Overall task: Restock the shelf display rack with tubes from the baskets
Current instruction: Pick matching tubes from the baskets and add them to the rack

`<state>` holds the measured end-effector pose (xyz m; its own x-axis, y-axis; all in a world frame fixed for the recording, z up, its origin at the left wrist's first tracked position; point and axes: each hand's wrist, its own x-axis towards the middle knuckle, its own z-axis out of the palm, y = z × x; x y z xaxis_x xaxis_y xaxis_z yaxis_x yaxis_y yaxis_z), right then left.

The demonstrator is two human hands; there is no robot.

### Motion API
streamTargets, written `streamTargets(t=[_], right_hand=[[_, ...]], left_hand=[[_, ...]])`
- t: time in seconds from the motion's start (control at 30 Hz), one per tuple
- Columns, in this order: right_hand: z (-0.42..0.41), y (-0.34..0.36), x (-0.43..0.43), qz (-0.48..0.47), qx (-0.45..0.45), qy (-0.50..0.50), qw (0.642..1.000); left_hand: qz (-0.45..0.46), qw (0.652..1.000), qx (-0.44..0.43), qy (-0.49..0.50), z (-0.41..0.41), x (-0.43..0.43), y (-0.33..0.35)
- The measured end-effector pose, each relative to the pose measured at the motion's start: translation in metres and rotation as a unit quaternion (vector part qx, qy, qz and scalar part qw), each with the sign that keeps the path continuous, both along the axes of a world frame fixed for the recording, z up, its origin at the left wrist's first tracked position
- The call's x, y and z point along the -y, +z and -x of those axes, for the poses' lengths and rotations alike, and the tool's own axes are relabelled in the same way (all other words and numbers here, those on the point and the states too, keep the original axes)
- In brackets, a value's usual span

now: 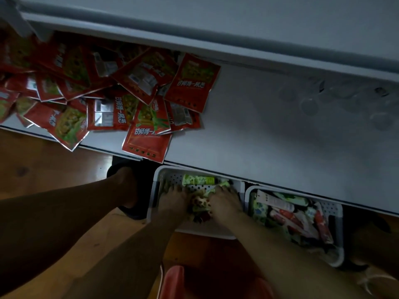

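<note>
A white perforated basket (155,182) sits on the floor under the shelf edge. Both my hands reach into it: my left hand (173,198) and my right hand (225,200) close around a bunch of green and brown tubes (200,205) between them. One green tube (198,180) lies loose at the far end of this basket. A second white basket (336,214) to the right is full of red, white and green tubes (289,214). The white shelf board (269,130) above them is bare on its right half.
Several red sachets (133,91) lie piled on the left of the shelf, some hanging over its front edge. A foot in a dark slipper (126,184) stands left of the basket on the wooden floor (43,165). A red object (172,281) sits near the bottom.
</note>
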<state>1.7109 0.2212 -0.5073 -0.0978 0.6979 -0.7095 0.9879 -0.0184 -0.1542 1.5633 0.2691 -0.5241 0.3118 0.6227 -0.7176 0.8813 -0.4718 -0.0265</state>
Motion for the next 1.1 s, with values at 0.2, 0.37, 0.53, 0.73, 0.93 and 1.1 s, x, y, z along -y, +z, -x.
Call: streamTargets(t=[0.2, 0.37, 0.53, 0.73, 0.93, 1.1], right_hand=[[-0.011, 0.033, -0.01, 0.027, -0.074, -0.098, 0.992], [-0.017, 0.068, -0.006, 0.012, -0.17, -0.2, 0.965], [-0.014, 0.112, 0.003, -0.042, -0.189, -0.213, 0.958], [-0.009, 0.186, 0.005, -0.125, -0.276, -0.249, 0.92], [-0.012, 0.259, 0.007, -0.202, -0.361, -0.286, 0.864], [-0.024, 0.322, -0.004, -0.291, -0.412, -0.319, 0.802]], left_hand=[[0.078, 0.997, 0.0, 0.013, -0.001, -0.009, 0.031], [0.098, 0.981, 0.065, 0.155, -0.008, -0.01, 0.089], [-0.031, 0.967, 0.166, 0.188, 0.006, -0.02, 0.147], [-0.11, 0.941, 0.28, 0.159, 0.012, -0.022, 0.239], [-0.178, 0.897, 0.388, 0.114, 0.016, -0.024, 0.326], [-0.241, 0.847, 0.466, 0.087, -0.008, -0.031, 0.398]])
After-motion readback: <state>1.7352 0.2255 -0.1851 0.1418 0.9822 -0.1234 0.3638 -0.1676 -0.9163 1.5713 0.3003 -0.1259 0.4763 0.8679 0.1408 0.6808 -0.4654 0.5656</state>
